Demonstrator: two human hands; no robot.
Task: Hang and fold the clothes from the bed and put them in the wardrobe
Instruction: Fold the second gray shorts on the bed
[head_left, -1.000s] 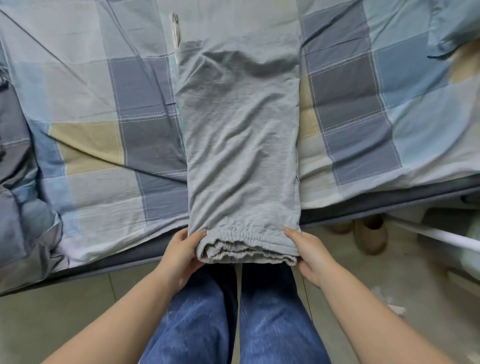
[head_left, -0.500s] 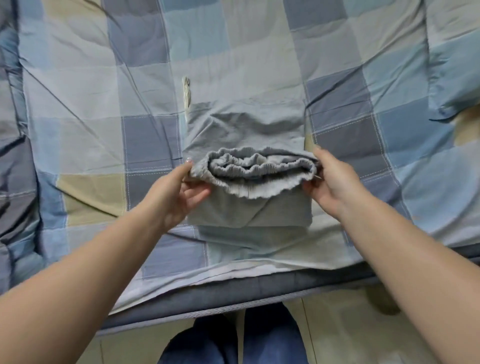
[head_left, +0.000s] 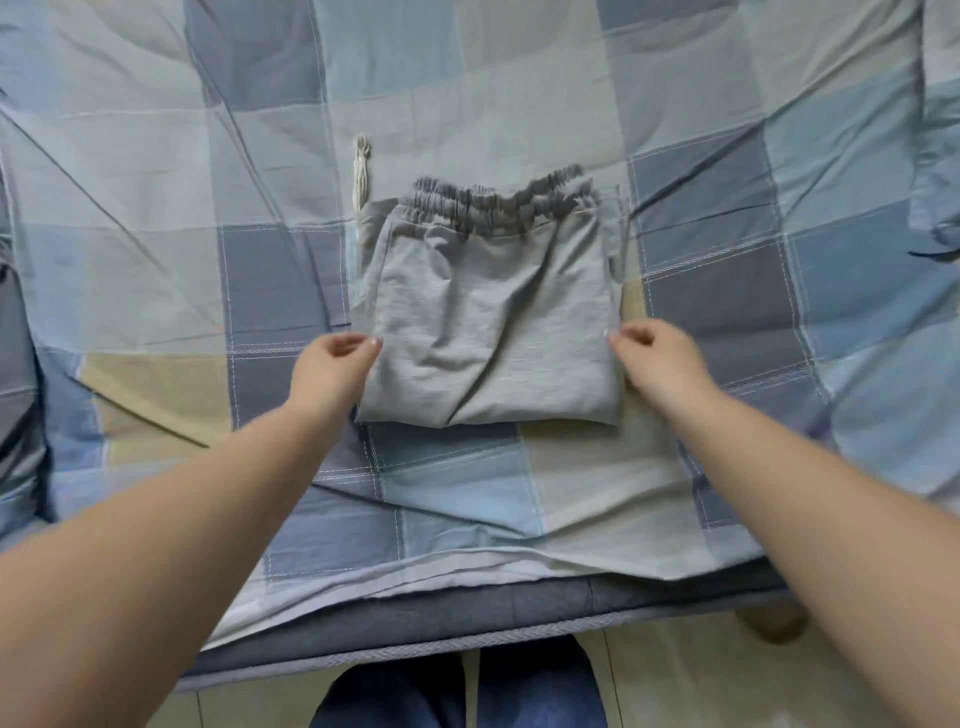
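Change: cuffed hem end, lifted half a second ago, now folded over onto waistband; grey sweatpants (head_left: 488, 332) lie compact.
Hands: left hand (head_left: 332, 369), right hand (head_left: 660, 364) loosely curled beside side edges, holding nothing, squaring fold.
Location: bed (head_left: 779, 260), middle, back from near edge.
Drawstring (head_left: 361, 171): sticks out far-left.

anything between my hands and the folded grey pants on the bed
Nothing visible. The left hand and right hand sit at the sides of the folded grey pants, with only checked bedding around.

grey sweatpants (head_left: 488, 332) folded flat on bed (waistband far side).
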